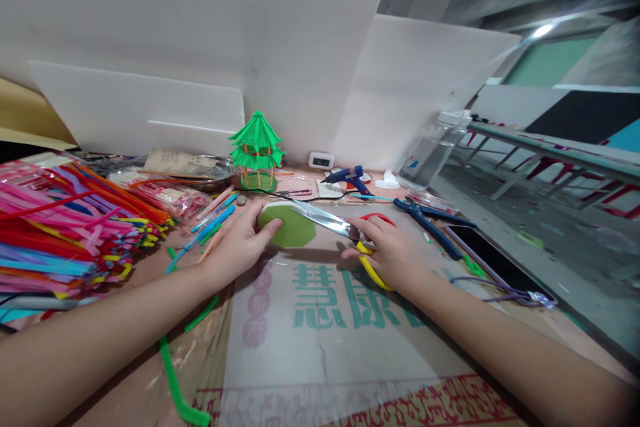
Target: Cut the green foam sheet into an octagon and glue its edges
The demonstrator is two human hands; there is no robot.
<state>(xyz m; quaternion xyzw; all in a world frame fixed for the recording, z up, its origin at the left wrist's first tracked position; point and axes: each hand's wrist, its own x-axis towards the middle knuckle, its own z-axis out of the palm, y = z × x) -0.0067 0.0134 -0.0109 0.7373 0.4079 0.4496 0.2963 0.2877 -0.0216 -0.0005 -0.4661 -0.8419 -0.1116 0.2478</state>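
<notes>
My left hand (249, 233) pinches the left edge of a flat olive-green piece (293, 228) with angled sides and a pale rim on top; whether it is paper or felt I cannot tell. In my right hand (387, 250) is a pair of scissors (327, 219) with yellow and red handles. Their blades point left and lie across the upper right edge of the green piece. Both hands are held above a printed sheet (280, 347) on the table. Beyond them stands a small green pagoda model (257, 153) with two tiers of roof.
Bundles of colourful pipe cleaners (75, 227) fill the left side. A blue glue gun (350, 179), a small digital clock (321, 160) and a clear water bottle (433, 150) stand at the back. Dark blue pliers (433, 223) and a phone (495, 263) lie on the right.
</notes>
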